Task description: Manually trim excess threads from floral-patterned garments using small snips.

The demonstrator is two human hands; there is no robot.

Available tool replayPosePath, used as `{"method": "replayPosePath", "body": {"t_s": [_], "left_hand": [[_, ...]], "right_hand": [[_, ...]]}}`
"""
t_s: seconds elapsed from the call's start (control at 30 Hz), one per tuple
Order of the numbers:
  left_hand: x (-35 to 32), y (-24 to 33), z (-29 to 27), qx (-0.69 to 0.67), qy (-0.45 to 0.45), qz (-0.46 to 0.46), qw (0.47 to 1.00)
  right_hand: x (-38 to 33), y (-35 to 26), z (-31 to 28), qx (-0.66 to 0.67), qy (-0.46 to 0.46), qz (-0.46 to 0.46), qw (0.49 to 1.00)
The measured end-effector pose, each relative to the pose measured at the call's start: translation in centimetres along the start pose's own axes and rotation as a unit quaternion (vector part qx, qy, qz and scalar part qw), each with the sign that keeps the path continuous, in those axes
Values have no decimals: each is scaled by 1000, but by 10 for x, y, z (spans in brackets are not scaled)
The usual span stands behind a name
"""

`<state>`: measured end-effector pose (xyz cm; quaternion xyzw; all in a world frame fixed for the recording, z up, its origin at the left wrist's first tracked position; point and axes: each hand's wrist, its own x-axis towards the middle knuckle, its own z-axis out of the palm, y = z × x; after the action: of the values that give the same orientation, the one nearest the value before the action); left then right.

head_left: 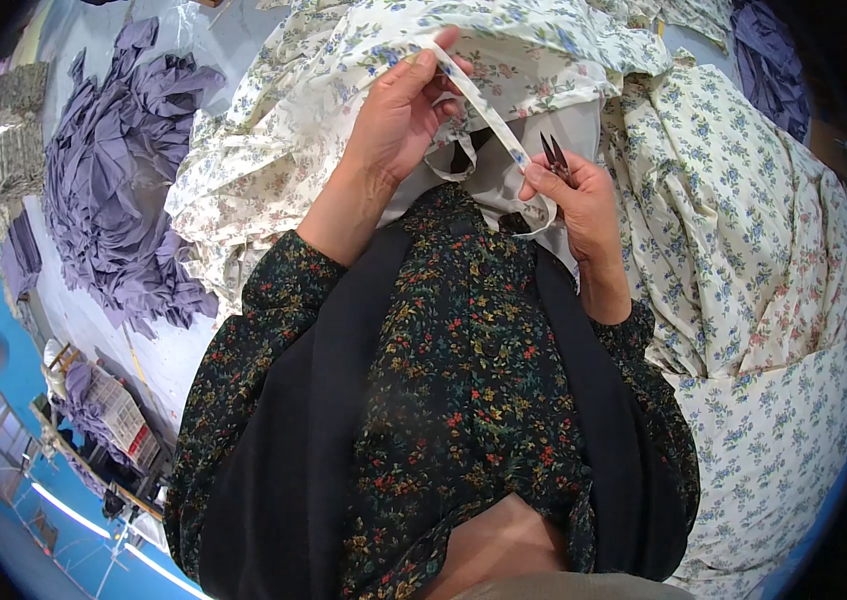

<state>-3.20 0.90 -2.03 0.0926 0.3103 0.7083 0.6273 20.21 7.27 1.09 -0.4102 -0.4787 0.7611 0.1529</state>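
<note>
Right now your left hand is closed on the upper end of a narrow floral fabric strap, thumb and fingers pinching it just below where it comes off the pale flowered garment heaped in front of you. Your right hand is closed too: it pins the lower end of that strap under the thumb and at the same time holds a small pair of thread snips, whose 2 dark points stick up above the fingers. The strap runs as a straight diagonal between your 2 hands, so it looks pulled taut, which would lay its edge flat and open to view; a slack loop of it hangs under your right hand. Keeping the snips tucked in the same hand that holds the strap leaves the blades just beside the cloth. Whether the blades touch the strap I cannot tell.

Behind the strap lies a plain white piece of cloth, and more of the same flowered fabric is piled to your right. Well apart to your left, a heap of mauve fabric spreads over the pale table, with 2 stacks of folded grey-patterned pieces beyond it near the edge.
</note>
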Motion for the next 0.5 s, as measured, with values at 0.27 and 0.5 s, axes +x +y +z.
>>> {"method": "replayPosePath", "body": {"t_s": [0.27,0.5], "left_hand": [[-11,-9,24,91,-13,18,996],[-16,-19,25,290,108,-45,950]], "right_hand": [[-3,1,-4,-8,16,-8,1000],[-6,-2,-8,-23,21,-12,999]]}}
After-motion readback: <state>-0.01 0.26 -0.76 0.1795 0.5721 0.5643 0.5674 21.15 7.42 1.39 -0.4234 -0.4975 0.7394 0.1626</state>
